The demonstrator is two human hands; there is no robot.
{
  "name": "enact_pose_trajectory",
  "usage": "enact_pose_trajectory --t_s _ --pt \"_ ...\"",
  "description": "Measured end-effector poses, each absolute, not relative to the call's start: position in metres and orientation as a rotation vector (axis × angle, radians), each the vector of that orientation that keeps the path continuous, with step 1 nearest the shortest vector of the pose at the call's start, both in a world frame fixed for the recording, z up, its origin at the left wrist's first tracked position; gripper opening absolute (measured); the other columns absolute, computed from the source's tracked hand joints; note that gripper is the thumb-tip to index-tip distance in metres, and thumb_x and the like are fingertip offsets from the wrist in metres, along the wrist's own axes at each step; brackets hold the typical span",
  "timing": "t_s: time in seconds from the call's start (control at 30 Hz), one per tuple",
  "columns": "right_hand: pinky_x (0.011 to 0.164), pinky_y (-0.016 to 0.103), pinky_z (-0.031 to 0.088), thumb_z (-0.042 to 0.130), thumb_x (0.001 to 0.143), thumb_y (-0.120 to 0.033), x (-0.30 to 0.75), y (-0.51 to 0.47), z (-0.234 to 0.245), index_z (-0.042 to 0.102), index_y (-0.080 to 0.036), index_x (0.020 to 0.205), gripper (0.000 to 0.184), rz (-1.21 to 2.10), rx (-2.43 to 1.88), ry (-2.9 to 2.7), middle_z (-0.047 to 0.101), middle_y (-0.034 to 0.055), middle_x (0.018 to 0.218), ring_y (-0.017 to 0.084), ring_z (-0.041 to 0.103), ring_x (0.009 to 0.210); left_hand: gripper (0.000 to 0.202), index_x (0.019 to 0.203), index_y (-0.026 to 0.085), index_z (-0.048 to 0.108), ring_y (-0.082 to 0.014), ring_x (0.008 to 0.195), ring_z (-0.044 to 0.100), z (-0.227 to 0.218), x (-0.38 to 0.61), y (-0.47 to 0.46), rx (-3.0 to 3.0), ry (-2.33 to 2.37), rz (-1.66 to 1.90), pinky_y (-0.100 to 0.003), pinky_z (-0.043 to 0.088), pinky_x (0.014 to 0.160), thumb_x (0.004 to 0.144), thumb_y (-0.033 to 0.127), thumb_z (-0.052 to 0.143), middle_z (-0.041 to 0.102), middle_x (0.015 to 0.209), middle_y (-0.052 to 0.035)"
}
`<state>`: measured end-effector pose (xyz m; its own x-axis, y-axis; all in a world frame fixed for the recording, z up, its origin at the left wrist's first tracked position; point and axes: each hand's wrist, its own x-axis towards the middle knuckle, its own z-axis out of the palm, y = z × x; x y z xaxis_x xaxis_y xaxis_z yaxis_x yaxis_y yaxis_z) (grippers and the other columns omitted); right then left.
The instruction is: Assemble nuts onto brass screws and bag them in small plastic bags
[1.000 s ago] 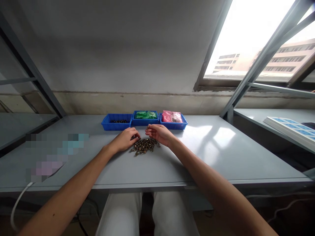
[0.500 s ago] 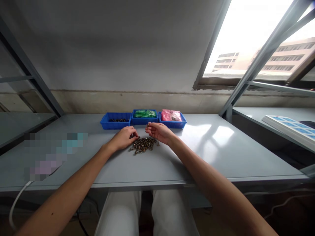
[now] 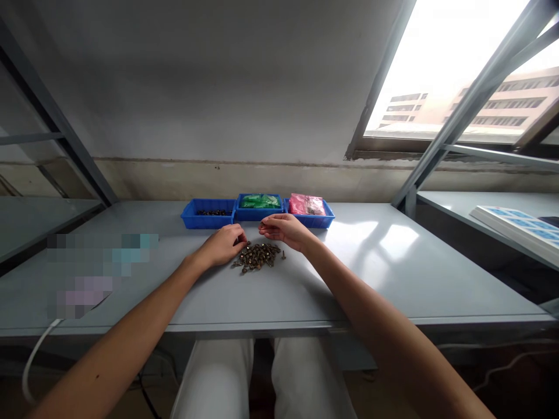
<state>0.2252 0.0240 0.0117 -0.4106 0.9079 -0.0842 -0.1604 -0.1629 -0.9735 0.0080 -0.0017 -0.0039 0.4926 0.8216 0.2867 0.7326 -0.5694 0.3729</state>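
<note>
A heap of small brass-coloured screws (image 3: 258, 256) lies on the grey table between my hands. At its left edge is my left hand (image 3: 222, 244), fingers curled and thumb and fingertips closed on a screw (image 3: 248, 242) at the rim of the heap. Just above the heap's right side, my right hand (image 3: 286, 229) has its fingers closed together, palm turned inward. A small dark screw (image 3: 261, 225) shows at its fingertips; the rest of what it holds is hidden. One loose screw (image 3: 283, 255) stands apart at the right.
Behind the hands stand three blue bins in a row: a left bin (image 3: 187, 220) with dark screws, a middle bin (image 3: 257, 215) with a green bag (image 3: 261, 201), and a right bin (image 3: 318, 222) with a pink bag (image 3: 305, 205). A blurred-out object (image 3: 87, 291) with a white cable lies left.
The fingers of my right hand have drawn closer together, and the screw in them shows less. My left hand stays at the heap's edge. The whole view has shifted slightly.
</note>
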Motion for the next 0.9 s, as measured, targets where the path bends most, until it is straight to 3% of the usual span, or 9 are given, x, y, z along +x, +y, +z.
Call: enact_pose_trajectory --t_s 0.2,0.3,0.4,0.67,0.9 --pt "0.069 0.026 0.057 0.068 0.08 -0.011 0.179 0.049 0.053 0.068 -0.012 0.072 0.009 1.633 -1.044 -1.406 0.068 0.0103 0.078 0.015 0.065 0.072 0.013 0.075 0.018 0.064 -0.0204 0.074 0.06 0.0 0.009 -0.004 2.506 1.362 0.618 -0.031 0.043 0.067 0.082 0.023 0.054 0.066 0.084 -0.0072" --pt "0.076 0.03 0.057 0.068 0.083 -0.012 0.151 0.059 0.077 0.066 -0.011 0.087 0.004 1.596 -0.936 -1.322 0.068 0.01 0.085 0.016 0.067 0.077 0.015 0.075 0.019 0.064 -0.0211 0.077 0.06 0.001 0.009 -0.006 2.505 1.377 0.632 -0.032 0.043 0.069 0.083 0.025 0.053 0.066 0.082 -0.0072" --pt "0.079 0.032 0.057 0.067 0.086 -0.016 0.139 0.059 0.087 0.065 -0.011 0.103 0.018 1.557 -0.812 -1.344 0.067 0.0102 0.097 0.016 0.067 0.083 0.015 0.074 0.018 0.064 -0.0217 0.079 0.059 0.001 0.009 -0.007 2.501 1.365 0.655 -0.033 0.044 0.07 0.083 0.026 0.054 0.065 0.081 -0.0068" --pt "0.066 0.024 0.052 0.063 0.085 -0.017 0.178 0.042 0.054 0.068 -0.012 0.086 0.007 1.386 -1.025 -1.493 0.068 0.0084 0.085 0.012 0.064 0.071 0.013 0.075 0.018 0.064 -0.0213 0.075 0.061 -0.002 0.008 -0.004 2.491 1.412 0.598 -0.031 0.043 0.065 0.082 0.023 0.055 0.067 0.084 -0.0079" --pt "0.058 0.024 0.046 0.066 0.077 -0.02 0.219 0.039 0.012 0.07 -0.015 0.081 0.007 1.241 -1.059 -1.679 0.067 0.0045 0.074 0.01 0.057 0.059 0.013 0.076 0.017 0.068 -0.0191 0.074 0.06 0.001 0.011 -0.001 2.285 1.418 0.82 -0.03 0.045 0.068 0.079 0.026 0.059 0.068 0.083 -0.0063"
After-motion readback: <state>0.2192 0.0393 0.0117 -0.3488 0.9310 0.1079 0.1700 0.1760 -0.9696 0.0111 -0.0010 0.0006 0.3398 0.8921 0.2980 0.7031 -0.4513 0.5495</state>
